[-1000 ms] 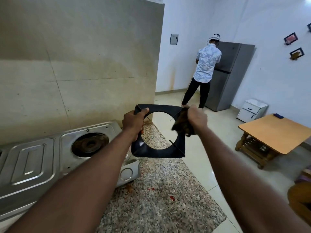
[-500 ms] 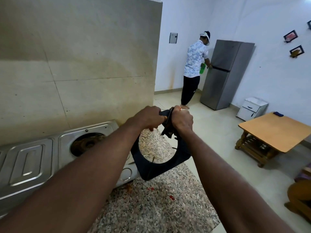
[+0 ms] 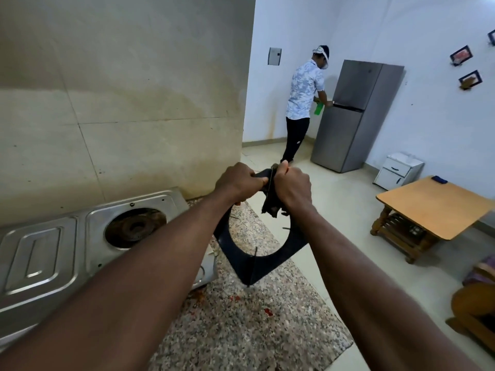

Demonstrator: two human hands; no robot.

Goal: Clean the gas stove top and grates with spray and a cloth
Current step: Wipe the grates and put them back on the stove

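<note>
A black square grate (image 3: 257, 263) with a round opening hangs in the air over the counter, tilted corner-down. My left hand (image 3: 238, 183) grips its top corner. Right beside it, my right hand (image 3: 293, 187) holds a dark brown cloth (image 3: 270, 207) pressed against that same corner. The steel gas stove (image 3: 67, 245) lies at the left, its bare burner (image 3: 135, 227) uncovered. No spray bottle shows near me.
The speckled granite counter (image 3: 241, 330) carries a few red spots and ends at the right above a tiled floor. A tiled wall (image 3: 120, 103) rises behind the stove. Farther off, a person (image 3: 304, 100) stands at a grey fridge (image 3: 353, 116); a wooden table (image 3: 428, 210) stands right.
The grate has turned from flat-facing to corner-down. My two hands have come together at its top corner, and the cloth has moved from the right side to that corner.
</note>
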